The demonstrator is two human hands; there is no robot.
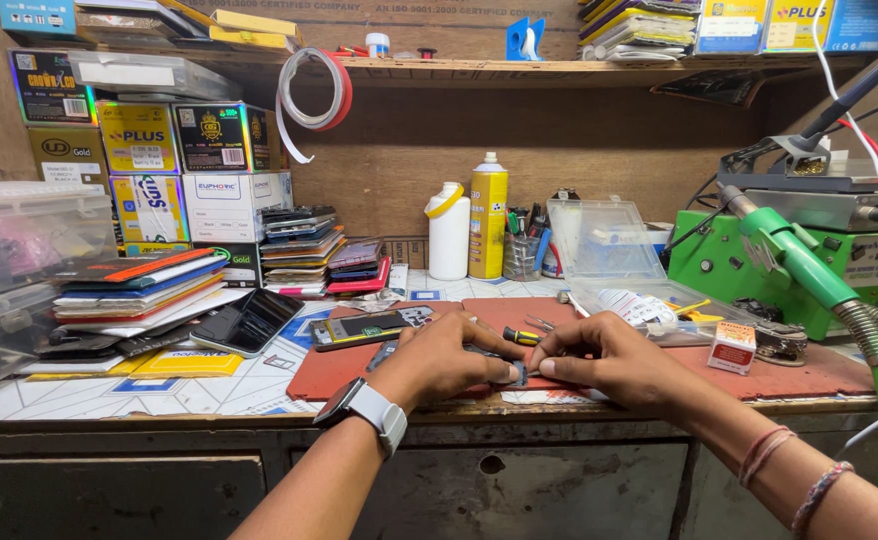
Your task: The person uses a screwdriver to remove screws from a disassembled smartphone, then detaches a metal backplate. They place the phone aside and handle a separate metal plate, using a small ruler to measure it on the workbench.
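My left hand (449,352), with a watch on its wrist, and my right hand (609,358) meet over a reddish-brown work mat (809,372) near the bench's front edge. Both pinch a small dark part (519,374), mostly hidden under my fingers. A small screwdriver (521,337) with a yellow and black handle lies on the mat just beyond my fingertips. An opened phone (364,328) with a green board showing lies on the mat to the left of my left hand.
A dark phone (249,322) and stacks of phones and boxes fill the left side. A white bottle (448,232), a yellow spray can (488,222), a clear plastic case (604,240) and a green machine (779,265) with a hose stand behind and right. A small red-and-white box (731,347) sits on the mat.
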